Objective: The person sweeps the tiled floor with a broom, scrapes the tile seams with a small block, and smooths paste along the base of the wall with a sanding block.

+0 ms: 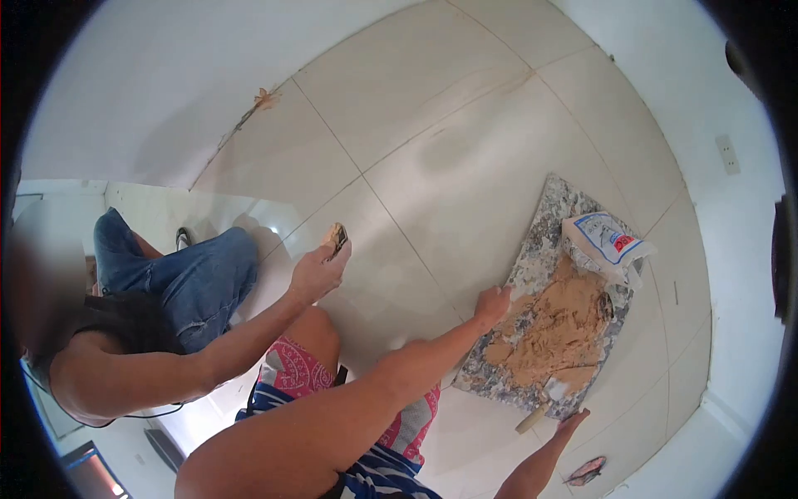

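Note:
A speckled granite-look slab (544, 212) lies on the tiled floor, smeared with pale residue. Brown putty-like paste (549, 328) is spread over its middle. My left hand (494, 304) is closed on the slab's left edge. At the near right corner, my right hand (572, 421) grips the slab's edge, its fingers partly hidden. Between my hands, a putty knife (533, 418) with a light handle rests over the near edge, its blade on the slab. A white plastic bag (605, 243) with blue and red print sits on the far end. A small dark item (607, 306) lies by the paste.
To my left a co-worker in jeans (195, 274) sits on the floor; the co-worker's hand (318, 274) holds a paste-smeared tool (336, 236). White walls with an outlet (727, 155) border the floor. A reddish-brown piece (587, 471) lies near my right arm.

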A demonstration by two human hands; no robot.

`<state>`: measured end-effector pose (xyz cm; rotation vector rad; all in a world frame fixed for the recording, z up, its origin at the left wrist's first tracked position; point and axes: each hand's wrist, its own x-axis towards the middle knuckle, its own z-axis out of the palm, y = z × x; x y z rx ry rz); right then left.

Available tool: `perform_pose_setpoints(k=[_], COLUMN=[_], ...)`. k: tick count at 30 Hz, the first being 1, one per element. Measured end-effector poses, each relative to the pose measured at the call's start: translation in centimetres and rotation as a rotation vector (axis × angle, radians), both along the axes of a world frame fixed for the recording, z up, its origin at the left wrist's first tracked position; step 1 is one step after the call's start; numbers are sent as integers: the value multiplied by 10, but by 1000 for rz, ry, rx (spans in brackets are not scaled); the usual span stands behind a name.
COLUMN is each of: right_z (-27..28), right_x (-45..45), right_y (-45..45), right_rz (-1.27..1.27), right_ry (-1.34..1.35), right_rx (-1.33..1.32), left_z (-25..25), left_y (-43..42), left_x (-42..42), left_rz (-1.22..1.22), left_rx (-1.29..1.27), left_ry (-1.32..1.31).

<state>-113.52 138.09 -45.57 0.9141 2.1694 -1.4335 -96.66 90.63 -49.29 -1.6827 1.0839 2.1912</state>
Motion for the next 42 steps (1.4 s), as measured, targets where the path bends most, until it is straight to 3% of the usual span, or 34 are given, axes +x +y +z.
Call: perform_pose_setpoints(k=[1, 2, 4, 6, 8, 10, 15, 18, 20, 22, 25, 28, 29, 31, 32, 34, 35, 36, 37, 39, 40, 42], right_z=[12, 14, 14, -32, -28, -8, 62, 22, 30, 50, 74, 81, 132, 151, 124, 98, 97, 145, 157, 170, 177, 185], right_x=[10, 18, 25, 19, 21, 7, -3, -19, -12, -8, -10, -33, -24, -26, -43, -57, -58, -77, -76, -61, -61, -63], right_y=[-1, -5, -9, 50, 42, 37, -31, -2, -11, 2, -29, -4, 8, -13, -19, -24, -31, -88, -84, -76, -83, -74], right_rz=[-82, -81, -6, 22, -31, -5, 108, 172, 218, 222, 299, 448, 517, 546, 628, 701, 774, 912, 977, 1021, 1075, 1127], right_ry=[-96, -83, -63, -46, -91, -6, -55, 110, 133, 297, 243, 333, 297, 258, 282, 298, 269, 201, 170, 217, 272, 249], right_rx=[-60, -70, -54, -104, -237, -44, -109, -153, -236, -177, -351, -374, -313, -362, -305, -237, -100, 95, 255, 294, 329, 337], left_z=[-1, 4, 13, 51, 57, 66, 88, 78, 68, 88, 133, 169, 208, 260, 324, 367, 366, 399, 398, 396, 397, 388], left_y=[12, 19, 19, 4, 3, 13, 33, 43, 54, 78, 87, 150, 169, 183, 177, 201, 221, 195, 212, 232, 229, 248], left_x=[4, 3, -7, -7, -6, -7, 2, 15, 29, 46, 66, 92, 101, 124, 143, 150, 147, 133, 125, 110, 101, 100], left_rz=[-4, 50, 118, 145, 150, 164, 262, 406, 439, 466, 655, 790, 752, 765, 129, -529, -814, -1063, -1353, -1958, -1948, -2037], left_rx=[-4, -310, -624, -380, -392, -415, -470, -566, -628, -654, -608, -632, -794, -1029, -1129, -1141, -1545, -1854, -2220, -2900, -2915, -3155], left_ry=[-7, -41, -62, -257, -247, -329, -426, -339, -343, -363, -309, -289, -346, -329, -73, 170, 6, -201, -399, -949, -953, -1401])
